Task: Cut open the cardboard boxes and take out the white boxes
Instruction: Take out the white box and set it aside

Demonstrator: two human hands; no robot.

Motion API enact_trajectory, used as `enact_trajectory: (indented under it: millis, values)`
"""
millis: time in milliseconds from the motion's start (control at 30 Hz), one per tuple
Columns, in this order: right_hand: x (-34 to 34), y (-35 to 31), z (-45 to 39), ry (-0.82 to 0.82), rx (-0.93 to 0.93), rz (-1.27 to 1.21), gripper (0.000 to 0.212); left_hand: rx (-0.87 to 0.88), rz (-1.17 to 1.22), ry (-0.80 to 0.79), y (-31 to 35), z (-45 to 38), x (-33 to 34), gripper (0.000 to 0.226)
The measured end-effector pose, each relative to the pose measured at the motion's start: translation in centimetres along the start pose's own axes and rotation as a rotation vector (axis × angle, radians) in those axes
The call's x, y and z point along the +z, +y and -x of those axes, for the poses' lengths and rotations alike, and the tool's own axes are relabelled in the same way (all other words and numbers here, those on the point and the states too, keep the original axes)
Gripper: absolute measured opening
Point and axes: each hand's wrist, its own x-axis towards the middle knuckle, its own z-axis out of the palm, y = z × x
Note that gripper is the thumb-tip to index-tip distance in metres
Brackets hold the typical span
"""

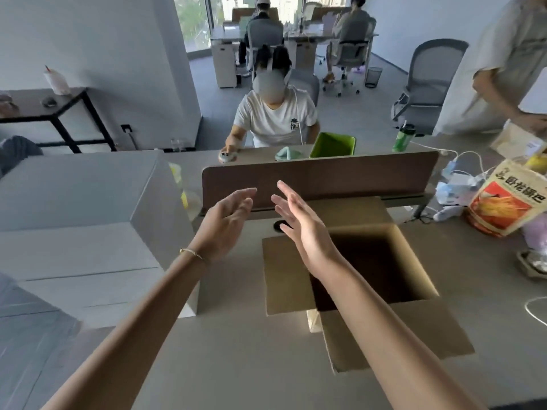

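Hovering empty, fingers straight: left hand (228, 220) beside white boxes (88, 232), right hand (299, 223) above opened cardboard box (370, 261).

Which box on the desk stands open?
The brown cardboard box under the right hand: its flaps are folded out and its inside is dark. The stacked white boxes at left are closed.

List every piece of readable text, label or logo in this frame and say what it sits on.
"卧龙锅巴" reads in dark characters along the top of the orange and cream snack bag at the right edge of the desk.
Small dark emblem on the seated person's white T-shirt: too small to read.
Label on the tan parcel held at far right: blurred, unreadable.
Open brown cardboard box and stacked white boxes: no print visible.
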Motion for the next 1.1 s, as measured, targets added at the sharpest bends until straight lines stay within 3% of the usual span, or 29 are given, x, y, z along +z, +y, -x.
enact_trajectory:
  millis: [133, 233, 500, 667, 767, 867, 933, 1000, 1100]
  values:
    - [-7.1, 1.6, 2.8, 0.025, 0.076, 0.042, 0.061, -0.079, -0.048, -0.082, -0.7, 0.8, 7.6, 0.034]
    - [-11.0, 3.7, 3.7, 0.060, 0.153, 0.048, 0.050, -0.132, -0.047, -0.141, -2.0, 1.5, 11.8, 0.032]
    - [-18.6, 6.5, 5.2, 0.202, 0.309, 0.166, 0.043, -0.200, -0.090, -0.228, -7.4, 0.7, 18.1, 0.038]
    - [-24.0, 7.0, 4.9, 0.258, 0.367, 0.227, 0.044, -0.276, -0.307, -0.103, -10.6, -1.3, 19.7, 0.035]
    - [-27.8, 7.7, 3.8, 0.276, 0.384, 0.263, 0.043, -0.432, -0.353, 0.004, -12.4, -1.1, 19.9, 0.045]
    - [-31.6, 8.6, 2.1, 0.279, 0.384, 0.296, 0.044, -0.576, -0.545, -0.009, -13.4, -1.2, 19.4, 0.064]
    - [-33.9, 9.2, 1.1, 0.264, 0.371, 0.345, 0.045, -0.651, -0.533, -0.003, -13.6, -1.7, 18.9, 0.071]
    - [-35.9, 9.7, 0.3, 0.237, 0.344, 0.437, 0.045, -0.680, -0.533, 0.017, -12.5, -2.1, 18.4, 0.074]
    - [-38.9, 10.6, -0.5, 0.168, 0.277, 0.670, 0.041, -0.637, -0.524, 0.196, -8.5, -2.3, 19.2, 0.066]
